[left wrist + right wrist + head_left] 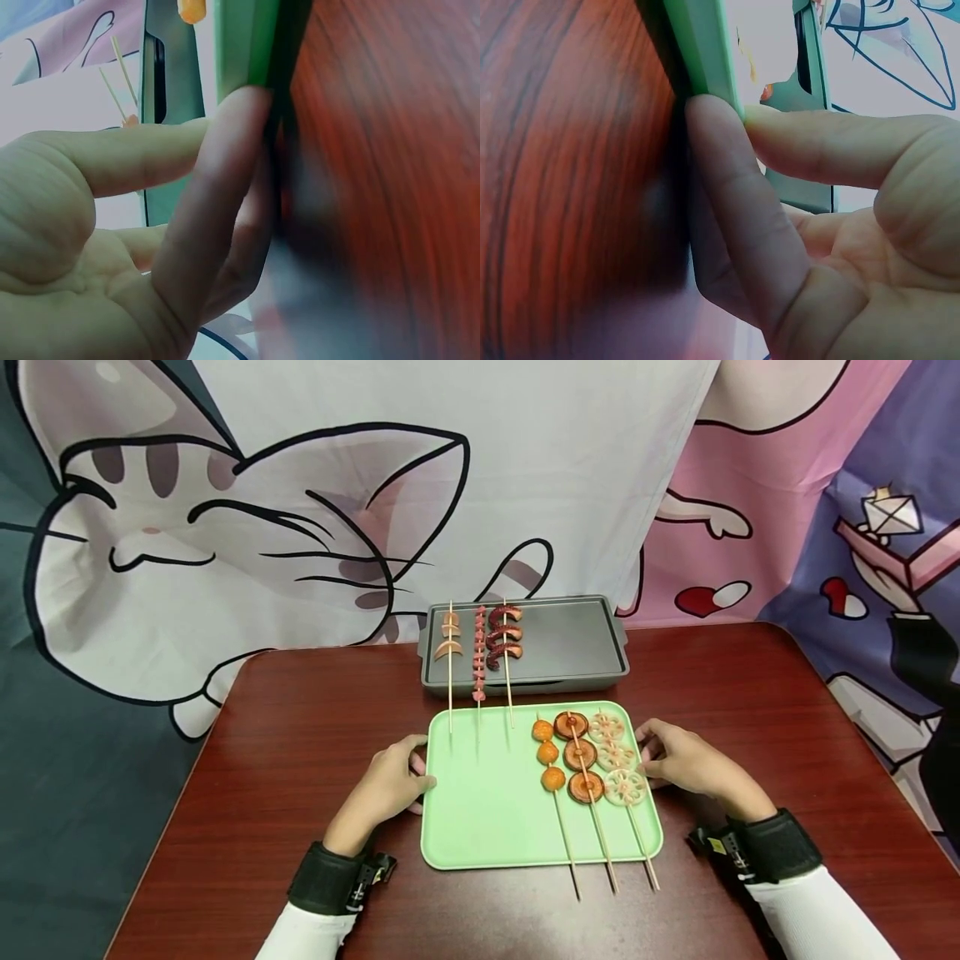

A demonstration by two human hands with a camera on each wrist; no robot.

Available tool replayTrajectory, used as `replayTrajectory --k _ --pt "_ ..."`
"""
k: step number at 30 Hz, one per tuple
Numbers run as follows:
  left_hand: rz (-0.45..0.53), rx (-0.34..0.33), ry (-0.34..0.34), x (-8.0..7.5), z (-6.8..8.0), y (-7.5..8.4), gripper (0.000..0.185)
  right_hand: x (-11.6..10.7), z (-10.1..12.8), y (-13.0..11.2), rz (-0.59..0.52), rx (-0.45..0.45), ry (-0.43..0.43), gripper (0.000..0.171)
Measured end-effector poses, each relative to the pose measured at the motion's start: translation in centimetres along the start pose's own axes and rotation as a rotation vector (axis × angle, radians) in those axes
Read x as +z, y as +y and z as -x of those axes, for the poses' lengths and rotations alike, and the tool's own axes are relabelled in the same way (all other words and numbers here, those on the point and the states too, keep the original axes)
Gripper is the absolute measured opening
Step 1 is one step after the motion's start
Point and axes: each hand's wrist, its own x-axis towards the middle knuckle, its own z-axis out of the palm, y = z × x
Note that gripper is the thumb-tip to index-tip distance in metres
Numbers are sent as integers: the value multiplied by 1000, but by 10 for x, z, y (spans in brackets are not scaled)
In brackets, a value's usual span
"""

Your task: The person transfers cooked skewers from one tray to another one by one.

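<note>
A light green tray (487, 802) lies on the dark wood table (300, 735). On its right half lie three skewers: orange balls (547, 753), brown round slices (579, 753) and pale lotus slices (615, 756). My left hand (416, 777) pinches the tray's left rim, thumb above and fingers at the edge. The left wrist view shows a fingertip (244, 112) pressed on the green edge (240, 45). My right hand (647, 762) holds the right rim in the same way. The right wrist view shows its fingertip (712, 120) against the edge (697, 37).
Behind the tray stands a grey rectangular pan (577, 643). On its left side are a pale skewer (449, 639), a pink one (478, 652) and a dark red one (504, 635), their sticks reaching over the tray. A cartoon cloth hangs behind the table.
</note>
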Motion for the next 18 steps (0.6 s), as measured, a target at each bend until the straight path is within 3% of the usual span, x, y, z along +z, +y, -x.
replayTrajectory --k 9,18 --pt "-45 17 26 -7 2 7 59 -1 -1 2 -26 -3 -9 37" --pt "-198 169 142 -20 4 19 65 -2 -2 4 -45 -6 -18 37"
